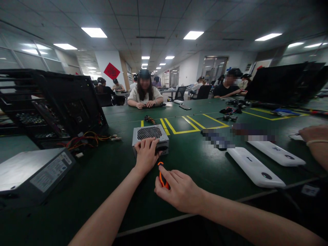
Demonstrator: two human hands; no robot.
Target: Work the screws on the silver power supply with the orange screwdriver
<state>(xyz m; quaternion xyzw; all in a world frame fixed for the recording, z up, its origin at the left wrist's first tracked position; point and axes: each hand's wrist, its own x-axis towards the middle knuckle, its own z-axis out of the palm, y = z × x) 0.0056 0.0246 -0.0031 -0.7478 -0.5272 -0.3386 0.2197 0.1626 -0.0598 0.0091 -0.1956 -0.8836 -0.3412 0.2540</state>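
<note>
A grey metal computer power supply unit with a honeycomb vent on top sits on the green table in front of me. My left hand grips its near side, fingers bent over the top edge. Closed around the orange-and-black handle of a screwdriver is my right hand. The thin dark shaft points up toward the unit's near face, close to my left fingertips. Whether the tip touches a screw cannot be made out.
At left stand an open black computer case with loose coloured cables and another power supply. White power banks lie at right, near another person's hand. Yellow tape marks the table; a person sits opposite.
</note>
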